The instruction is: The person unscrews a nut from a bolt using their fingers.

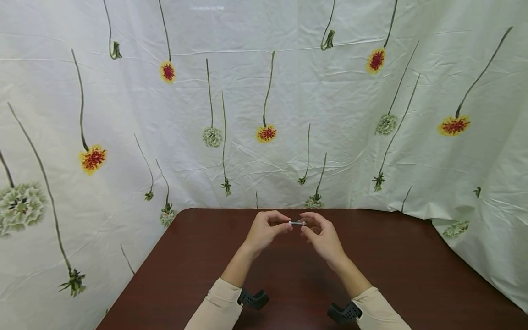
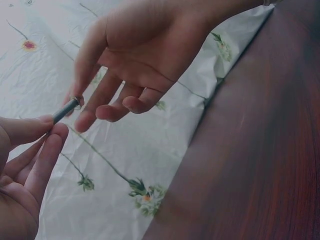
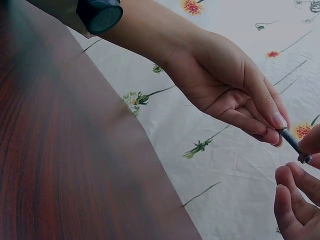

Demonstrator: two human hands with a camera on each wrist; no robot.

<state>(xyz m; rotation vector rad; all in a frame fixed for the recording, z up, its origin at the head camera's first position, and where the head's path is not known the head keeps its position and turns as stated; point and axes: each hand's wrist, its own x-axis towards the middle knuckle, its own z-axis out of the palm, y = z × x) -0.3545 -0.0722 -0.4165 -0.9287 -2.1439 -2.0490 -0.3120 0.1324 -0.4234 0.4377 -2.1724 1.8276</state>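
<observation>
A short metal bolt [image 1: 297, 223] is held level between the two hands, raised above the table. Its threaded shank [image 3: 291, 140] is dark grey, and a wider nut-like piece [image 2: 77, 101] sits at the right-hand end. My left hand [image 1: 262, 230] pinches the opposite end between thumb and fingertips, which hide that end. With thumb and index finger, my right hand [image 1: 322, 235] grips at the nut-like end. The other fingers [image 2: 107, 112] of the right hand stand apart from the bolt, loosely bent.
Below the hands lies a dark red-brown wooden table [image 1: 198, 256]. A white cloth [image 1: 247, 101] printed with flowers and stems hangs behind it and along its sides. Each wrist wears a black camera mount [image 1: 253, 299] near a cream sleeve [image 1: 220, 305].
</observation>
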